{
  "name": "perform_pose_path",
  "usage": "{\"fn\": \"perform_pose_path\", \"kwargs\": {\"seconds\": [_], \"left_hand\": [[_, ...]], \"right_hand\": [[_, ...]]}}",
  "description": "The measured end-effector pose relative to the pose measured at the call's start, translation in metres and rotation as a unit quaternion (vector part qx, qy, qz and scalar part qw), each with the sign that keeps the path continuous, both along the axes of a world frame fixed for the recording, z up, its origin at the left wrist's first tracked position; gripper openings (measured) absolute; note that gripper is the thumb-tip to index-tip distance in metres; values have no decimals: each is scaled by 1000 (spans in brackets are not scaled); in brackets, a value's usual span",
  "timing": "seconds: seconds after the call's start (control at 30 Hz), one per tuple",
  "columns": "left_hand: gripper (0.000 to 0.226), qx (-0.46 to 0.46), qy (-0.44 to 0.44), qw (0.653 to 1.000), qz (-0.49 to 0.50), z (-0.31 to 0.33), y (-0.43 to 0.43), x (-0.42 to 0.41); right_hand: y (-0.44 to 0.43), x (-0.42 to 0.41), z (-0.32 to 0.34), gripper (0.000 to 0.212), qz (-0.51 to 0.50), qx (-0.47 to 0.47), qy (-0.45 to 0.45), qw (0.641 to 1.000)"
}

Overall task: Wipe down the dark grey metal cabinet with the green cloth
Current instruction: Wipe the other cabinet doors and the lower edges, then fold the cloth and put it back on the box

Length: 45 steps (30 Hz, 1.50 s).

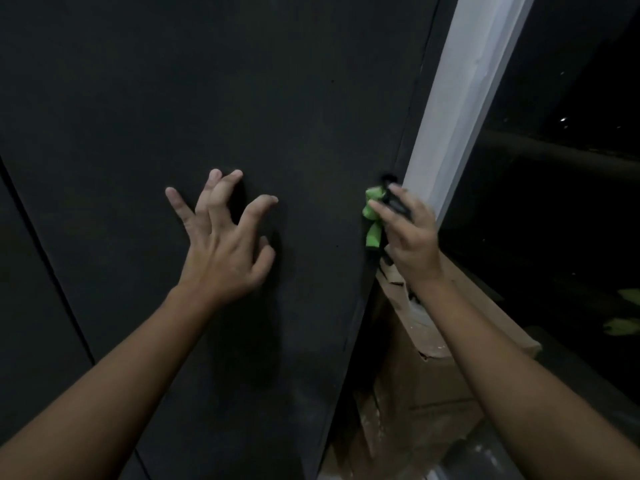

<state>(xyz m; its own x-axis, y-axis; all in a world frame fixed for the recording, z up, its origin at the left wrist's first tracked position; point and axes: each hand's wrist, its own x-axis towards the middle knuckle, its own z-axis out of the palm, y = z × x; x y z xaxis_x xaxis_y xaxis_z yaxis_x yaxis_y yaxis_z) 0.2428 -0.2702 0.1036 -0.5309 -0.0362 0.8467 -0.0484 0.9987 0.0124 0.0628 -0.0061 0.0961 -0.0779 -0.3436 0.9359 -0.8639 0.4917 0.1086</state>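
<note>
Right hand grips green cloth at cabinet edge

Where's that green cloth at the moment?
Right of centre in the head view, the green cloth is bunched in the right hand, at the right edge of the dark grey cabinet, just left of the white post.

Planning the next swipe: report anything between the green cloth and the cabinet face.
Nothing visible: the right hand holds the green cloth at the right edge of the cabinet. Only the left hand, fingertips on its face, lies leftward.
</note>
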Motion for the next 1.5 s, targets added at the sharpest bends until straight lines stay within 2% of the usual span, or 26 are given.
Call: {"fn": "perform_pose_path", "kwargs": {"seconds": [0.1,0.17,0.23,0.3,0.4,0.5,0.6,0.7,0.77,0.9,1.0,1.17,1.33,1.5], "left_hand": [[55,-10,12,1000,4,-2,6,-10],[53,-18,15,1000,13,-4,9,-16],[52,-26,18,999,24,-5,10,-20],[51,-27,22,999,24,-3,12,-23],[52,-51,33,998,11,10,19,-31],[57,-49,53,997,12,34,31,-43],[61,-41,63,997,12,54,43,-54],[62,-41,78,996,12,68,54,-64],[61,-37,89,995,18,77,60,-70],[58,-39,96,994,20,95,72,-81],[55,-56,99,993,22,110,82,-91],[48,-64,122,990,39,113,84,-97],[43,-95,134,986,34,107,79,-95],[43,-104,107,988,29,101,79,-92]], "right_hand": [[2,5,-55,33,23,53,-18,998],[4,9,-102,27,44,76,-50,995],[4,16,-140,31,51,89,-97,990],[1,18,-160,31,37,93,-124,987],[7,13,-153,29,46,114,-94,988],[20,-3,-105,32,78,119,-47,989],[21,-21,-25,42,82,111,36,990],[20,-36,61,36,72,112,120,984],[19,-47,120,36,54,80,156,983],[7,-52,227,33,47,2,169,984],[1,-50,256,32,50,-26,159,986],[1,-49,210,34,62,-6,148,987],[7,-43,102,40,93,20,103,990],[15,-38,4,33,119,76,64,988]]}}
